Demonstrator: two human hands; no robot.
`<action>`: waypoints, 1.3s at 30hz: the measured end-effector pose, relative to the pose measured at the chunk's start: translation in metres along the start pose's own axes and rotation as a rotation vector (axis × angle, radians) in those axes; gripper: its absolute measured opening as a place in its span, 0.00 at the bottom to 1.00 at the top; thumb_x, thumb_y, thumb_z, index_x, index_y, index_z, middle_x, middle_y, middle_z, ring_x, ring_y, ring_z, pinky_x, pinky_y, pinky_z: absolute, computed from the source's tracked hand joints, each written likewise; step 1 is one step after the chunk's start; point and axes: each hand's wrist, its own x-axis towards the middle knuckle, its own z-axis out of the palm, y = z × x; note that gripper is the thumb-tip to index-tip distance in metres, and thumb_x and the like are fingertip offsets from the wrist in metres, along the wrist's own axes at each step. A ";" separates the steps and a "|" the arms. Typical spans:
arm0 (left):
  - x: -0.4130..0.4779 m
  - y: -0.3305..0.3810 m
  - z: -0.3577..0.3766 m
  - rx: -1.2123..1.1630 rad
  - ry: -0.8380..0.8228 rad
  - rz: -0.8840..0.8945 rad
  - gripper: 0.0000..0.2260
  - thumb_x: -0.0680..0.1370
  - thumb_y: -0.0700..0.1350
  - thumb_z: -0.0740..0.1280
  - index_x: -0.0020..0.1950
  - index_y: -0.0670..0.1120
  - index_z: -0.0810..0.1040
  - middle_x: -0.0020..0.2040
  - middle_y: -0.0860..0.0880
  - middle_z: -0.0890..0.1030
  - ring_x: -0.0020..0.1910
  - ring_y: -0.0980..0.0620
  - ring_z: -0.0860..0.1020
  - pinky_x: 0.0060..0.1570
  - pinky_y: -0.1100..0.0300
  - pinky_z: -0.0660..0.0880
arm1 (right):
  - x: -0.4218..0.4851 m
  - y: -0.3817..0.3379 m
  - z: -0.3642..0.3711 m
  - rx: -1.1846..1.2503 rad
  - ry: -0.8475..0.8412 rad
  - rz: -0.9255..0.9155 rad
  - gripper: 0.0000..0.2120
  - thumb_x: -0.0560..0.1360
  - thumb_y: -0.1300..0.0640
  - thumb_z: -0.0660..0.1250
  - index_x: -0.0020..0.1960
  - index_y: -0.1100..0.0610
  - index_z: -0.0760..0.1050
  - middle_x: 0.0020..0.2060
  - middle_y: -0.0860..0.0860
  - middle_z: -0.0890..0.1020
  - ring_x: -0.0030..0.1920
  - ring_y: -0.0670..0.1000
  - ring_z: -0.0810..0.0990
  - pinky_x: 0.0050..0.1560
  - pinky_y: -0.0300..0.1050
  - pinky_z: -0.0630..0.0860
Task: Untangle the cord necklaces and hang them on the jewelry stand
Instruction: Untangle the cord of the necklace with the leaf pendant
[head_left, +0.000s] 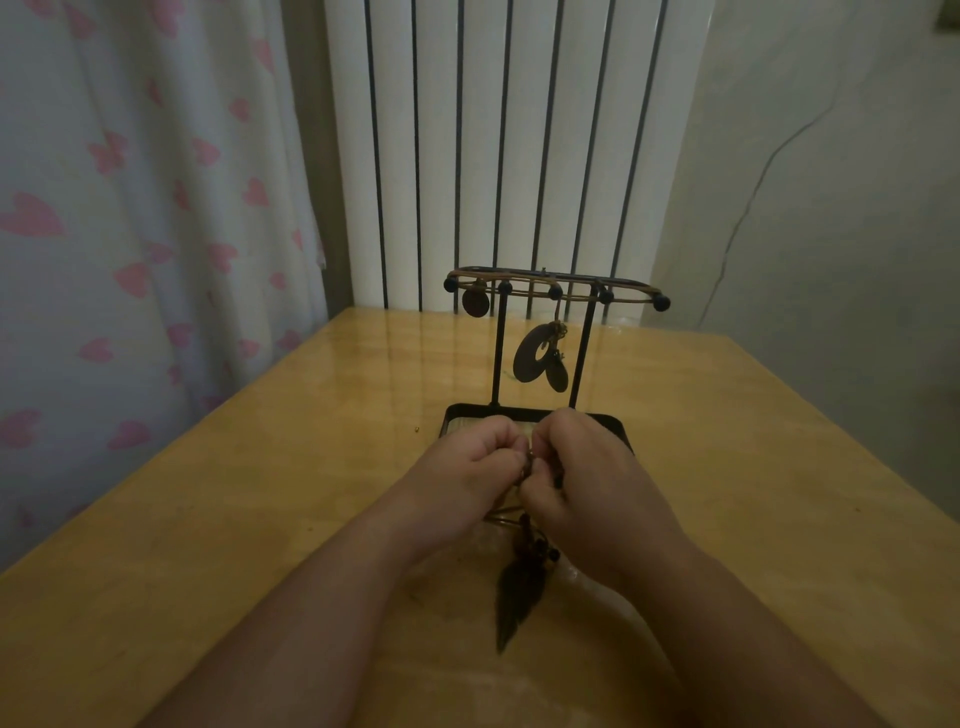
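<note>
Centrally, a glossy yellow wooden table (260, 467) is seen, backed by a white curtain printed with pink hearts (130, 234) and a white ribbed radiator (519, 130). A black metal jewelry stand with a tray base (498, 353) is set upright at the table's middle. Just in front of its tray, the left hand (467, 467) and right hand (587, 467) are held close together with fingers curled, and a brown cord necklace (501, 514) is pinched between them. Its dark feather pendant (519, 587) is seen below the wrists; whether it touches the table cannot be told. Brown cords (524, 280) are already draped along the stand's knobbed top bar, from which a dark ring-shaped pendant (532, 356) and a small dark round disc (475, 302) are hung.
</note>
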 end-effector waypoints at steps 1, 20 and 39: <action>0.000 0.000 0.001 0.002 0.004 -0.004 0.07 0.73 0.50 0.61 0.35 0.58 0.74 0.34 0.51 0.73 0.34 0.50 0.69 0.39 0.48 0.69 | 0.001 0.000 0.000 -0.008 -0.001 -0.006 0.06 0.75 0.55 0.61 0.42 0.48 0.66 0.38 0.43 0.70 0.38 0.43 0.69 0.36 0.35 0.65; 0.001 0.002 0.006 -0.256 0.003 -0.034 0.08 0.73 0.48 0.61 0.36 0.54 0.78 0.37 0.46 0.73 0.38 0.45 0.68 0.42 0.47 0.66 | -0.001 -0.002 0.011 0.172 0.139 0.069 0.07 0.72 0.53 0.59 0.39 0.44 0.63 0.36 0.43 0.70 0.37 0.42 0.69 0.35 0.35 0.65; 0.001 0.003 0.005 0.346 0.124 0.049 0.07 0.80 0.44 0.62 0.42 0.53 0.73 0.35 0.53 0.74 0.32 0.59 0.69 0.32 0.63 0.66 | 0.000 0.009 -0.007 0.031 -0.005 0.076 0.02 0.76 0.53 0.66 0.45 0.46 0.75 0.38 0.41 0.75 0.38 0.42 0.74 0.36 0.33 0.68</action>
